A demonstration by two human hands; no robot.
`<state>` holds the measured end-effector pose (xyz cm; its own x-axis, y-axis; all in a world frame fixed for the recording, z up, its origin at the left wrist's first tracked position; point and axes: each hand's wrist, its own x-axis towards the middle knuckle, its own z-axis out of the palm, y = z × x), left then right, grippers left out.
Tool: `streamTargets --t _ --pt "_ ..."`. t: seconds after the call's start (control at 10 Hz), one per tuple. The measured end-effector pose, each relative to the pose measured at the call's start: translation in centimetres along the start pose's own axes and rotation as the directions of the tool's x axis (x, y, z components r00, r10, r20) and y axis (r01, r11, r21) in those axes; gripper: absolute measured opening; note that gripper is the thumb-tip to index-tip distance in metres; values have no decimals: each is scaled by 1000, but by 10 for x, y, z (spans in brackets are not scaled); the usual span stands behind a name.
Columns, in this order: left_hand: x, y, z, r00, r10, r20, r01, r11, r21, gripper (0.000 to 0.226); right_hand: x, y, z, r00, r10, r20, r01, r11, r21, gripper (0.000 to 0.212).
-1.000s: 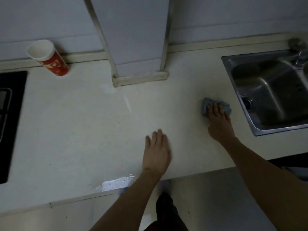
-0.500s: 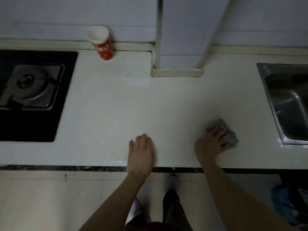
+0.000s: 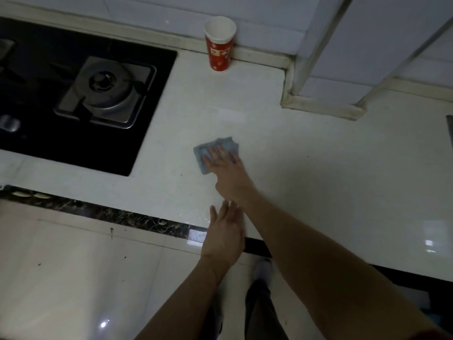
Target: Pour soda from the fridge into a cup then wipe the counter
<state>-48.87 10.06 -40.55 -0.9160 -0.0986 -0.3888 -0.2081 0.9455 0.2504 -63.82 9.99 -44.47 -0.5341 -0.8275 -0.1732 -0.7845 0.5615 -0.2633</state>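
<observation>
Cloth (image 3: pixel 203 149) slid left, half hidden under seemingly flat right hand (image 3: pixel 229 175).

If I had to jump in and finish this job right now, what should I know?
Right hand: fingers flat, pressing the folded blue-grey cloth onto the white speckled counter, just right of the black gas hob.
Left hand: open, resting on the counter's front edge, holding nothing.
Red paper cup: upright by the back wall; what is inside cannot be seen.
Done: cup is out, cloth is on the counter.
Left: probably wipe the remaining counter, then put the cloth away.
</observation>
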Motion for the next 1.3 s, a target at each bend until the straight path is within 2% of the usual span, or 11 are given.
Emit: streamTargets --t 0.1,0.2,0.4,0.5,0.7,0.8,0.9,1.0,1.1,1.2,1.3 --pt "-1 0 2 1000 -10 16 11 1000 -19 60 16 24 -9 997 -71 -33 70 997 -42 74" --pt "2 2 4 1000 -21 -1 21 1000 -21 59 24 60 -17 988 85 -127 -69 990 124 66" --pt "14 19 -5 993 -116 0 116 993 38 44 -16 178 -47 917 374 -140 -370 927 55 73" --pt "14 27 -7 991 -135 23 132 986 98 46 -62 220 -56 821 562 -99 -559 827 56 73" --pt "8 41 -5 990 -144 10 141 981 133 51 -133 195 -38 796 595 -112 -596 803 36 74" --pt "2 48 2 998 -58 17 56 993 106 55 -146 142 -19 826 553 -113 -548 833 74 70" --pt "-7 56 11 999 49 14 -50 994 95 55 -165 97 2 879 460 -124 -464 886 -2 74" --pt "-15 54 19 995 100 11 -100 986 135 59 -205 72 13 891 430 -147 -443 894 -66 73" --pt "-20 45 17 987 150 51 -156 975 157 64 -251 55 24 877 455 -157 -469 880 -69 87" --pt "-21 42 5 982 175 75 -181 980 77 50 -263 51 15 870 489 -62 -492 867 -74 99" --pt "-25 49 -13 981 156 115 -158 987 12 37 -254 58 -3 874 467 132 -470 882 -9 83"
